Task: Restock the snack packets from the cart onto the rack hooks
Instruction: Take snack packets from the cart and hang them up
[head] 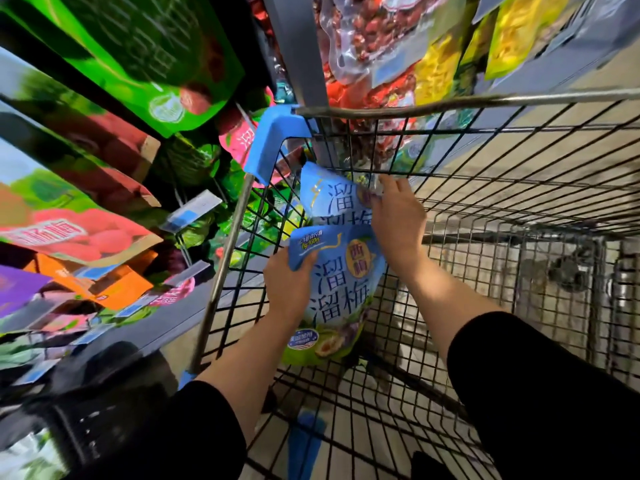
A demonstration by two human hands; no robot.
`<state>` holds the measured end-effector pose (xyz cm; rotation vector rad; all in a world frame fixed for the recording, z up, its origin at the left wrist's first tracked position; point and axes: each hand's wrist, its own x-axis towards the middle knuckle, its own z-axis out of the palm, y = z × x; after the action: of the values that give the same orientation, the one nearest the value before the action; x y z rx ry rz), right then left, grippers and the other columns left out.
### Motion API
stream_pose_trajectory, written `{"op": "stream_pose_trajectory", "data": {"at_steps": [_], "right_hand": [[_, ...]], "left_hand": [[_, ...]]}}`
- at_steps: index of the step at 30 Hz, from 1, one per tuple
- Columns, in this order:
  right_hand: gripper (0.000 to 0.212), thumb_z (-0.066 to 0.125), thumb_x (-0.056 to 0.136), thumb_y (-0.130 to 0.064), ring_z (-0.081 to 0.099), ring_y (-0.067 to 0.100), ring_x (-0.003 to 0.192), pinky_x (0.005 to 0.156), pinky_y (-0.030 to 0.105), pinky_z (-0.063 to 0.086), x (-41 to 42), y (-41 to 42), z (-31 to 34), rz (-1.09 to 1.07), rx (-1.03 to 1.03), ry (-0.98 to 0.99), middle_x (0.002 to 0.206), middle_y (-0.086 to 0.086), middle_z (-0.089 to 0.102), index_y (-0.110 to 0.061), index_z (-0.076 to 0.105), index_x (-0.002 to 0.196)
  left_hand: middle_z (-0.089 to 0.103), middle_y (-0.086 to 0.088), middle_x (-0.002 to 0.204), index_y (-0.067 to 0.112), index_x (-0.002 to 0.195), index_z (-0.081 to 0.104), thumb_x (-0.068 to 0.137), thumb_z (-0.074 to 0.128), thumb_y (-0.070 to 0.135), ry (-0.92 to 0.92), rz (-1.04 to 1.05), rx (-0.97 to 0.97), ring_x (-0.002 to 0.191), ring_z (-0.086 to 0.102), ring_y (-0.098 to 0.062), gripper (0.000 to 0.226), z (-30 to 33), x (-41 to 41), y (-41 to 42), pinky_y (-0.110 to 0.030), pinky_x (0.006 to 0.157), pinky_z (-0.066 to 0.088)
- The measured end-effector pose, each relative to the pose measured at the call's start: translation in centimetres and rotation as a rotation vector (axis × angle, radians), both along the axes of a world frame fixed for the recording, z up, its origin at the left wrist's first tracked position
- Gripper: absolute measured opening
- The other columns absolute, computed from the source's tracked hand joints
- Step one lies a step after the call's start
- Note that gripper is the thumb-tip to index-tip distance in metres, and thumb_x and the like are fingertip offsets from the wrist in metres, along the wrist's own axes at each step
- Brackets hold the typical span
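Snack packets: two blue ones inside the wire cart [485, 188], at its front left corner. Near packet [341, 289], blue with a green base, stands roughly upright; far packet [325, 199] sits just behind and above it, its lower half hidden by the near one.

Left hand [289, 289] grips the near packet's upper left corner, thumb over the front face, remaining fingers hidden behind the pouch. Right hand [398, 220] reaches to the far packet's right edge; fingertips curl at its top right corner against the cart mesh. Whether they pinch the packet itself or only touch it is hard to make out, since the fingertips overlap wire and foil. Both forearms bare, black sleeves [540, 386] pushed up, cut off by the lower frame edge.

Cart contents: only these two packets are seen in the basket; the floor shows through the mesh bottom. Blue plastic corner guard [272, 140] caps the cart rim.

Rack to the left: hanging pouches in green [145, 53], red, orange [114, 285] and purple, strongly blurred, print mostly unreadable, several cut off by the frame. Price tags [192, 211] jut from hook ends. Beyond the cart, clear bags of red fruit [374, 29] and yellow packets [438, 74] hang, partly screened by the grey upright post [298, 46]. Dark blurred shape at lower left, not identifiable.
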<state>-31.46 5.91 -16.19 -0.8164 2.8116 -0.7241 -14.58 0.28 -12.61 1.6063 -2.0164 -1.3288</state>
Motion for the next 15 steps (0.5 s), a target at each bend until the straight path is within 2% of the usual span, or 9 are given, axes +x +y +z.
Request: {"op": "stream_pose_trajectory", "data": {"at_steps": [2, 3, 5, 7, 9, 11, 12, 14, 15], "right_hand": [[0.003, 0.068, 0.082, -0.004, 0.059, 0.032, 0.054, 0.046, 0.025, 0.029, 0.6, 0.2, -0.7, 0.053, -0.001, 0.073, 0.084, 0.013, 0.061, -0.004, 0.068, 0.085], [0.007, 0.071, 0.078, -0.002, 0.053, 0.029, 0.046, 0.044, 0.023, 0.025, 0.8, 0.6, -0.9, 0.087, -0.029, 0.110, 0.074, 0.011, 0.057, -0.004, 0.067, 0.073], [0.016, 0.067, 0.085, -0.006, 0.050, 0.027, 0.050, 0.041, 0.025, 0.030, 0.9, 2.0, -0.8, 0.185, -0.137, 0.105, 0.071, 0.010, 0.053, 0.000, 0.065, 0.070], [0.018, 0.061, 0.089, -0.004, 0.053, 0.027, 0.060, 0.046, 0.029, 0.040, 0.8, 3.8, 0.7, 0.280, -0.315, 0.061, 0.077, 0.012, 0.057, 0.004, 0.065, 0.073], [0.014, 0.060, 0.087, 0.000, 0.057, 0.025, 0.067, 0.055, 0.029, 0.043, 0.6, 5.5, 2.3, 0.362, -0.410, -0.007, 0.083, 0.013, 0.061, 0.005, 0.068, 0.076], [0.011, 0.061, 0.085, 0.000, 0.058, 0.020, 0.073, 0.063, 0.021, 0.042, 0.7, 7.0, 3.9, 0.466, -0.421, -0.078, 0.087, 0.014, 0.064, 0.004, 0.069, 0.079], [0.009, 0.063, 0.083, 0.000, 0.058, 0.017, 0.074, 0.066, 0.019, 0.042, 0.8, 7.6, 4.5, 0.499, -0.409, -0.107, 0.088, 0.014, 0.066, 0.003, 0.070, 0.080], [0.010, 0.064, 0.081, -0.002, 0.057, 0.015, 0.077, 0.072, 0.022, 0.045, 1.0, 8.8, 5.6, 0.480, -0.367, -0.183, 0.090, 0.013, 0.067, 0.002, 0.072, 0.084], [0.013, 0.063, 0.082, -0.005, 0.058, 0.017, 0.079, 0.075, 0.027, 0.047, 1.0, 9.4, 6.3, 0.448, -0.358, -0.207, 0.090, 0.013, 0.067, 0.002, 0.073, 0.086]], "left_hand": [[0.042, 0.000, 0.058, 0.019, 0.060, 0.044, 0.089, 0.066, 0.016, -0.004, -0.046, -0.040, 0.053, 0.037, -0.013, 0.037, 0.4, 0.0, 0.3, -0.029, 0.053, 0.027], [0.048, -0.001, 0.064, 0.020, 0.065, 0.049, 0.089, 0.067, 0.016, -0.007, -0.079, -0.061, 0.057, 0.042, -0.014, 0.030, 0.6, -0.1, 0.3, -0.029, 0.056, 0.031], [0.063, -0.004, 0.100, 0.020, 0.098, 0.060, 0.087, 0.069, 0.011, 0.069, -0.116, -0.043, 0.088, 0.059, -0.017, 0.017, 1.0, -0.1, 0.3, -0.029, 0.071, 0.047], [0.048, 0.004, 0.133, 0.008, 0.135, 0.044, 0.084, 0.068, -0.001, 0.211, -0.147, -0.016, 0.122, 0.046, -0.006, 0.057, 1.5, -0.1, 0.2, -0.010, 0.092, 0.043], [0.036, 0.000, 0.144, 0.010, 0.142, 0.035, 0.084, 0.067, -0.003, 0.237, -0.204, -0.050, 0.129, 0.036, -0.003, 0.068, 1.8, -0.2, 0.5, -0.003, 0.092, 0.039], [0.040, -0.017, 0.144, 0.020, 0.129, 0.048, 0.085, 0.069, 0.001, 0.194, -0.242, -0.077, 0.129, 0.044, -0.017, 0.053, 2.0, 0.0, 1.0, -0.007, 0.081, 0.044], [0.045, -0.016, 0.140, 0.015, 0.120, 0.056, 0.085, 0.070, 0.004, 0.180, -0.226, -0.070, 0.124, 0.048, -0.016, 0.039, 2.2, 0.0, 1.2, -0.009, 0.078, 0.045], [0.058, -0.005, 0.106, 0.008, 0.079, 0.061, 0.084, 0.073, 0.010, 0.128, -0.238, -0.139, 0.096, 0.056, -0.015, 0.012, 2.2, 0.7, 1.4, -0.028, 0.073, 0.047], [0.052, 0.000, 0.081, 0.014, 0.062, 0.049, 0.083, 0.074, 0.012, 0.107, -0.259, -0.187, 0.073, 0.051, -0.017, 0.032, 2.1, 1.0, 1.5, -0.036, 0.064, 0.040]]}}
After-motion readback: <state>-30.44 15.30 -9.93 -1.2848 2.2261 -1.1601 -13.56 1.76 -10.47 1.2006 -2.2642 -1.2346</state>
